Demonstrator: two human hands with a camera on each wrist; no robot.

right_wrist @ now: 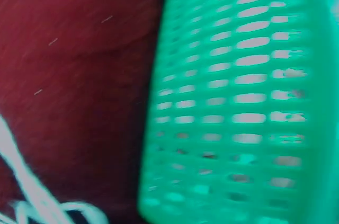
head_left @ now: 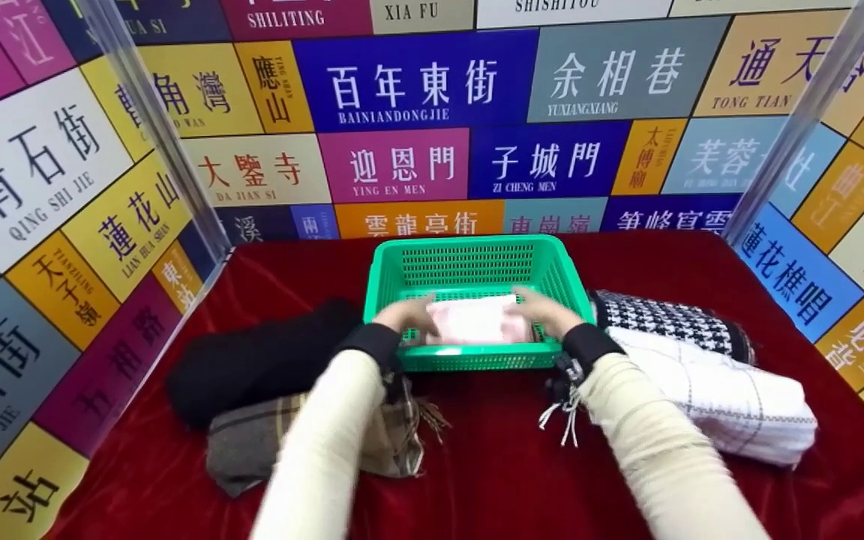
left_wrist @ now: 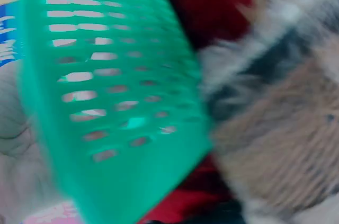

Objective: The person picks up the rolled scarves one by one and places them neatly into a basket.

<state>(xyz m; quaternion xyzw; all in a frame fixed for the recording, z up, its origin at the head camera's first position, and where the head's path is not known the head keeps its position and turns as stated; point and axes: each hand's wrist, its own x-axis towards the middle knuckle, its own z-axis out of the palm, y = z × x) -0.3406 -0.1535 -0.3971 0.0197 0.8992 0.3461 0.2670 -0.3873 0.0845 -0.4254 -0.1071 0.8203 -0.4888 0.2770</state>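
A soft-looking pink-and-white packet [head_left: 477, 319] is inside the green plastic basket [head_left: 432, 360], near its front wall, in the head view. At its left end my left hand [head_left: 408, 315] grips it; my right hand [head_left: 548, 311] holds the right end, fingers blurred by motion. Both wrists pass over the basket's front rim. The left wrist view has the basket's slotted wall [left_wrist: 122, 128] across it, part of the left hand [left_wrist: 18, 134] behind it and a pink patch at the bottom. In the right wrist view the basket wall [right_wrist: 228, 97] hides the right hand.
Left of the basket lie a rolled black cloth [head_left: 252, 364] and a brown-grey plaid scarf [head_left: 252, 439] with fringe. At right are a houndstooth roll [head_left: 679, 326] and a white checked scarf [head_left: 739, 405]. Dark red velvet [head_left: 492, 465] covers the table; sign-printed panels stand behind.
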